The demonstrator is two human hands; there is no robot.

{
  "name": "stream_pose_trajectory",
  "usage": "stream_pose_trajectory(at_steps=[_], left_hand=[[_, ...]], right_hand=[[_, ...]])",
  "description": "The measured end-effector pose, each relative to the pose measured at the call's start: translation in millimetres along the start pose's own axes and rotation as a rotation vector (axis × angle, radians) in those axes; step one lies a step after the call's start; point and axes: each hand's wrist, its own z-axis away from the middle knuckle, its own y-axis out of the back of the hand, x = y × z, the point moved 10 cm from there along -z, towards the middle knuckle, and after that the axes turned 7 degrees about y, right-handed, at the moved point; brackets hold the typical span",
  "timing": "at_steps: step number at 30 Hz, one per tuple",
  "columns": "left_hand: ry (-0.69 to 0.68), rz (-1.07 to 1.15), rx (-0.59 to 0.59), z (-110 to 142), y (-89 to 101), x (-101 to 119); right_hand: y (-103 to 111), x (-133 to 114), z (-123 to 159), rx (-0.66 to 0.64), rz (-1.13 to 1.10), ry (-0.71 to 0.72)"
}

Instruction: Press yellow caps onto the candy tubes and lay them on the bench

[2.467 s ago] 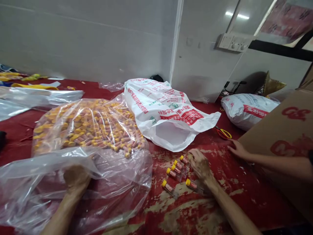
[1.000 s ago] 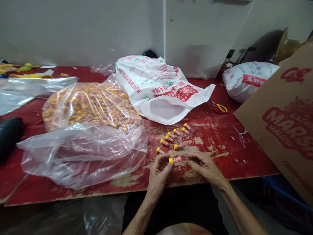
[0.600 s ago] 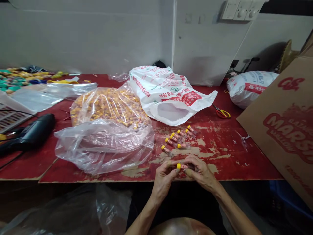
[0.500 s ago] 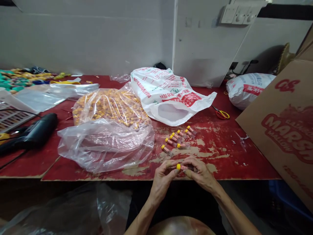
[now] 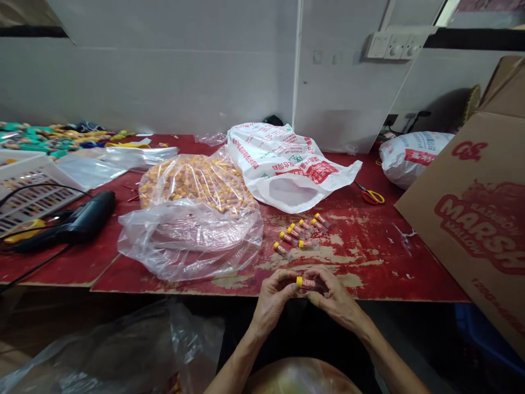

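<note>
At the table's front edge I hold a small clear tube (image 5: 308, 283) with a yellow cap and a red-and-white label, lying level between both hands. My left hand (image 5: 270, 301) pinches its capped end. The fingers of my right hand (image 5: 336, 301) are closed round the other end and partly hide it. Just beyond my hands several similar yellow-capped tubes (image 5: 289, 238) lie loose. A large clear plastic bag (image 5: 192, 221) to the left is filled with many small yellow-capped pieces.
A white printed sack (image 5: 283, 158) lies behind the tubes. Scissors (image 5: 371, 196) rest to its right. A cardboard box (image 5: 463, 169) stands at the right, near another white sack (image 5: 414, 156). At the left are a black heat gun or dryer (image 5: 90, 219) and a white basket (image 5: 36, 183).
The view has shifted slightly, bringing more of the left side into sight. Both hands stay on the tube; the right thumb has moved down off the label, which shows more clearly.
</note>
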Motion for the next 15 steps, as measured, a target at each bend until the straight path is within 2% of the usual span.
stream_pose_trajectory(at_steps=[4,7,11,15], left_hand=[[-0.003,0.001,0.03,1.0,3.4,-2.2],[0.013,0.009,0.035,1.1,5.0,-4.6],[0.035,0.104,0.088,1.4,13.2,-9.7],[0.05,0.172,0.095,7.6,12.5,-14.0]], right_hand=[[2.6,6.0,-0.6,-0.012,0.029,-0.049],[5.2,10.8,-5.2,0.028,0.053,-0.07],[4.7,14.9,-1.5,0.029,0.069,-0.071],[5.8,42.3,10.3,0.037,0.06,-0.153]])
